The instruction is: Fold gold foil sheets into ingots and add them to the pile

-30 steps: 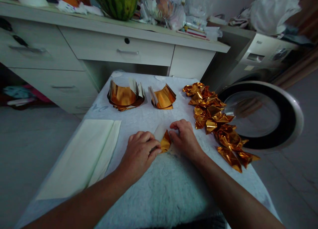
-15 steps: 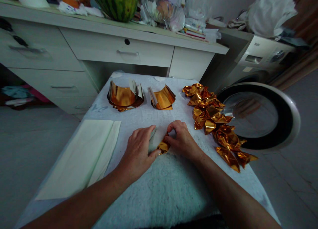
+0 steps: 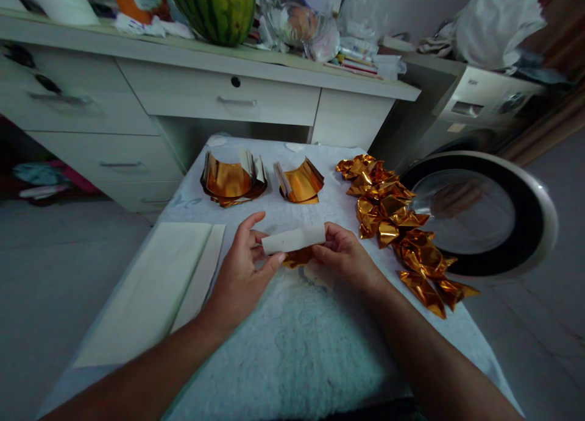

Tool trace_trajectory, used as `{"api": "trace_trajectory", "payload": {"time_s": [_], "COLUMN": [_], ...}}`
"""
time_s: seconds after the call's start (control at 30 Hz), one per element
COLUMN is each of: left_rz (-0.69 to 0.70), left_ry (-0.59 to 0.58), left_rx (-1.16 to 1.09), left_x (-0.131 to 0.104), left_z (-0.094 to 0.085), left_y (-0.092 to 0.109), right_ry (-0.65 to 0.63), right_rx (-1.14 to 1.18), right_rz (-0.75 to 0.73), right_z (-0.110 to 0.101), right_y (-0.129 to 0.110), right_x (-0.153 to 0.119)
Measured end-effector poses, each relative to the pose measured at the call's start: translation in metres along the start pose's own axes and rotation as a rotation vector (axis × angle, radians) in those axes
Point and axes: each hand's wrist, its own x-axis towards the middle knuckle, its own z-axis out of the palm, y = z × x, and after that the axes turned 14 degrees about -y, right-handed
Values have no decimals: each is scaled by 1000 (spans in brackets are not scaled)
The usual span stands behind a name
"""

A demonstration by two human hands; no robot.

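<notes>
The room is rather dim and bluish. Small bright reflections sit on the crumpled golden foil (image 3: pixel 386 201), and a soft shadow lies near the right hand (image 3: pixel 345 253). Toward the edges, the view looks stretched.

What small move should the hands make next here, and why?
Perhaps the left hand should lower its raised index finger onto the left end of the white strip to steady it: the right hand grips the other end, with gold foil showing just below.
</notes>
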Motion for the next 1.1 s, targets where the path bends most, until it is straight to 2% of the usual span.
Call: {"api": "trace_trajectory", "payload": {"time_s": [0.07,0.13,0.23,0.3,0.47,0.73,0.93,1.1], "left_rz": [-16,-59,-140,-152,-124,-82,-18,22], "left_ry": [18,-20,-80,-54,32,29,144,110], "left_rx": [-108,-162,-179,-191,-223,-210,-312,-156], "left_x": [1,3,4,5,4,2,3,1], "left_z": [-2,-3,-5,-6,-7,-10,-6,-5], "left_y": [-1,0,2,4,5,5,2,3], "right_ry": [6,7,-11,-19,-30,-9,-86,-124], "right_rx": [22,53,101,114,81,-12,72,85], "right_rz": [-6,-12,-9,-4,4,25,55,9], "right_z": [2,3,4,4,3,0,7,12], "right_y": [-1,0,2,3,4,0,-4,-6], "right_x": [0,0,0,0,-2,-5,-5,-6]}}
